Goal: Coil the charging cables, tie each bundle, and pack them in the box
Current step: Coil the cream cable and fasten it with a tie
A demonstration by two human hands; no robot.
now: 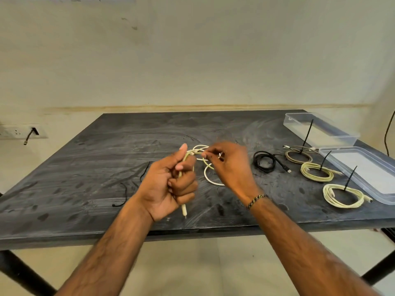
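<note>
A pale yellow charging cable (208, 178) hangs in loose loops above the middle of the dark table (85, 167). My left hand (173, 184) grips it in a fist, with one plug sticking out below the palm. My right hand (228, 163) pinches a strand of the same cable just to the right. Three coiled bundles, each with a black tie standing up, lie at the right: a beige one (299, 155), a yellow one (316, 171) and a cream one (342, 195). A black cable (265, 162) lies coiled beside them with no tie visible. The clear plastic box (361, 167) stands at the right edge.
The box's clear lid (320, 129) lies at the back right corner. Loose black ties (126, 189) lie on the table left of my hands. A wall socket with a plug (32, 132) is at the left. A dark cord (388, 133) hangs at the far right.
</note>
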